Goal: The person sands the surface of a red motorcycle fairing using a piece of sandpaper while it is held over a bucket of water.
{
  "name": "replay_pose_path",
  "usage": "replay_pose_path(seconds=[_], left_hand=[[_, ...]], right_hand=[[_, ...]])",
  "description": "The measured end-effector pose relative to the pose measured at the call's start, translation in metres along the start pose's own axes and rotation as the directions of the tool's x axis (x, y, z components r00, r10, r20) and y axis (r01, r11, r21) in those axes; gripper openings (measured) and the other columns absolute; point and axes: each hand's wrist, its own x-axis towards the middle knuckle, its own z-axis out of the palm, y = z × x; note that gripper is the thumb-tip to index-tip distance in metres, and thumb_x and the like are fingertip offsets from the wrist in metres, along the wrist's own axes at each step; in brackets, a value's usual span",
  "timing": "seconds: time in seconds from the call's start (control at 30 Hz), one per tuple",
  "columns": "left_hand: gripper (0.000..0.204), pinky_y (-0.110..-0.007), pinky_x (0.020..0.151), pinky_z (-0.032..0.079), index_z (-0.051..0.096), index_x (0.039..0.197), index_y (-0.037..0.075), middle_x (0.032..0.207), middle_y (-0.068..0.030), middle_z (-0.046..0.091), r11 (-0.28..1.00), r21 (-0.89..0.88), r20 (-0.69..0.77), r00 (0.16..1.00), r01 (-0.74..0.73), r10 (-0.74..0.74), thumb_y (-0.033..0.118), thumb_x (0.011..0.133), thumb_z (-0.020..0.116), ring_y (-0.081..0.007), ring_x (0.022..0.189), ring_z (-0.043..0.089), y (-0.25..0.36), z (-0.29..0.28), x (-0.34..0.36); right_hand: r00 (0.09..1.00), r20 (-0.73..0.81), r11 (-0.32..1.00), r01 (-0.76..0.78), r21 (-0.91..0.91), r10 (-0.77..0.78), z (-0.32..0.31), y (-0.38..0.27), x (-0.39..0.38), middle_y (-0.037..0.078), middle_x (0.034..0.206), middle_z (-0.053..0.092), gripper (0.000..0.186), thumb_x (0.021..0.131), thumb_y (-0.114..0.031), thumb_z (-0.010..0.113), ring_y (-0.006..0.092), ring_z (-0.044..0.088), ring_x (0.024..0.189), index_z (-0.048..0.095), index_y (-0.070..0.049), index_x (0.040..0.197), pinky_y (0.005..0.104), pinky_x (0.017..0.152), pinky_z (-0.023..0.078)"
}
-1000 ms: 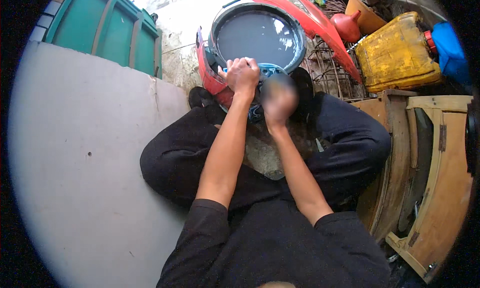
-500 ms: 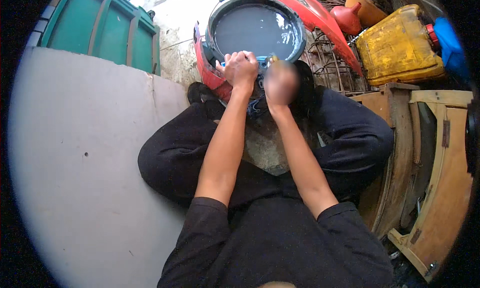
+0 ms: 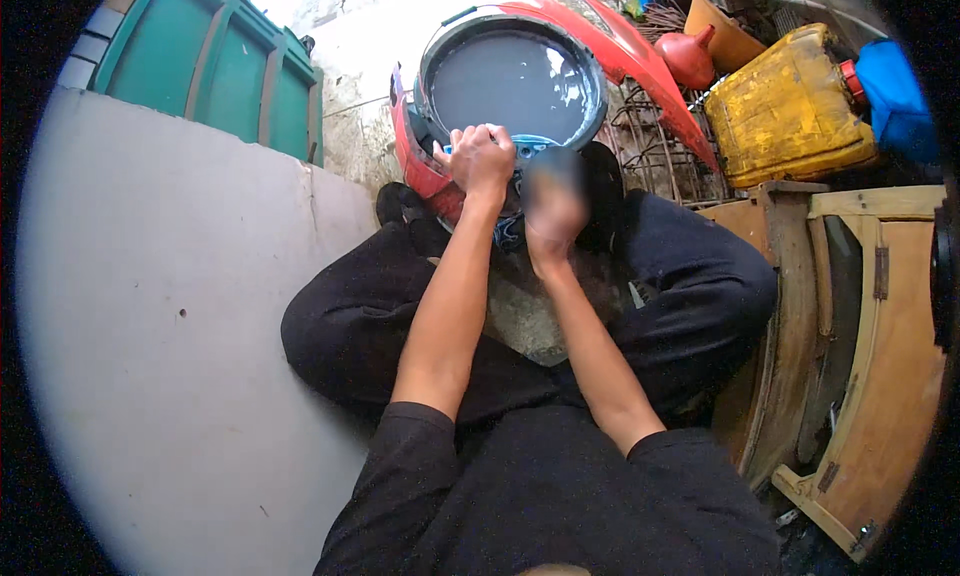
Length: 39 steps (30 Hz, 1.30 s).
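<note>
A dark round tub (image 3: 432, 116) of grey water stands in front of me. At its near rim my left hand (image 3: 482, 164) is closed over a blue piece with small dark holes (image 3: 530, 142), which shows on both sides of the fist. My right hand (image 3: 555, 214) is just right of it and lower, over the near side of the tub. A blur covers its fingers, so I cannot make out what they hold. Some blue cloth-like material (image 3: 508, 231) hangs below, between my wrists.
Curved red panels (image 3: 425, 161) lie around the tub. To the right are rusty metal bars (image 3: 650, 141), a red funnel (image 3: 688, 56), a yellow jerrycan (image 3: 785, 111) and wooden frames (image 3: 890, 346). A pale wall (image 3: 180, 276) and green panelled boards (image 3: 230, 71) stand left.
My right hand has moved down toward me, away from the tub rim. The left hand stays closed on the blue piece. The whole view has shifted slightly.
</note>
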Motion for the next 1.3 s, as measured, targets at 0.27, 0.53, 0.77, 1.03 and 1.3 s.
replay_pose_path(seconds=[0.27, 0.53, 0.77, 1.03, 1.3], left_hand=[[0.033, -0.061, 0.103, 0.035, 0.075, 0.078, 0.008, 0.088, -0.0078, 0.073, 1.000, 0.027, -0.033, 0.999, -0.006, 0.007, 0.029, 0.088, 0.052, -0.0267, 0.094, 0.066, -0.006, 0.002, 0.002], [0.033, -0.063, 0.105, 0.032, 0.075, 0.075, 0.009, 0.090, -0.0090, 0.074, 1.000, 0.020, -0.020, 1.000, -0.017, 0.017, 0.029, 0.088, 0.052, -0.0265, 0.095, 0.065, -0.005, 0.006, -0.003], [0.034, -0.064, 0.104, 0.033, 0.075, 0.074, 0.009, 0.090, -0.0083, 0.073, 1.000, -0.011, -0.021, 1.000, -0.011, 0.011, 0.030, 0.088, 0.051, -0.0269, 0.094, 0.065, -0.009, 0.006, -0.008], [0.035, -0.064, 0.104, 0.034, 0.075, 0.076, 0.008, 0.091, -0.0085, 0.074, 1.000, 0.007, -0.022, 1.000, -0.012, 0.012, 0.029, 0.089, 0.051, -0.0272, 0.095, 0.066, -0.004, 0.003, -0.002], [0.034, -0.063, 0.103, 0.035, 0.074, 0.074, 0.008, 0.088, -0.0086, 0.073, 1.000, 0.021, -0.029, 0.999, -0.022, 0.023, 0.028, 0.089, 0.051, -0.0269, 0.093, 0.066, -0.005, -0.001, -0.005]], right_hand=[[1.000, 0.017, 1.000, 0.022, -0.007, -0.022, 0.001, -0.003, -0.004, 0.013, 0.108, 0.070, 0.026, 0.090, -0.014, 0.064, 0.0324, 0.066, 0.094, 0.075, -0.013, 0.114, 0.0437, 0.074, 0.048], [0.998, -0.043, 0.997, 0.050, -0.064, -0.053, 0.006, -0.007, 0.019, 0.009, 0.096, 0.068, 0.022, 0.091, -0.013, 0.065, 0.0318, 0.065, 0.087, 0.076, -0.012, 0.110, 0.0434, 0.070, 0.045], [1.000, 0.005, 1.000, -0.001, -0.025, 0.001, 0.000, -0.018, 0.033, 0.013, 0.097, 0.068, 0.020, 0.093, -0.016, 0.062, 0.0347, 0.065, 0.087, 0.075, -0.009, 0.106, 0.0473, 0.071, 0.048], [1.000, 0.006, 1.000, -0.004, 0.022, 0.004, -0.003, -0.011, 0.009, 0.013, 0.104, 0.070, 0.025, 0.090, -0.012, 0.064, 0.0327, 0.068, 0.084, 0.075, -0.012, 0.113, 0.0448, 0.069, 0.049], [1.000, 0.009, 0.997, 0.002, 0.078, -0.003, 0.001, -0.004, 0.000, 0.012, 0.116, 0.071, 0.033, 0.085, -0.006, 0.064, 0.0309, 0.069, 0.094, 0.074, -0.011, 0.117, 0.0440, 0.070, 0.046]])
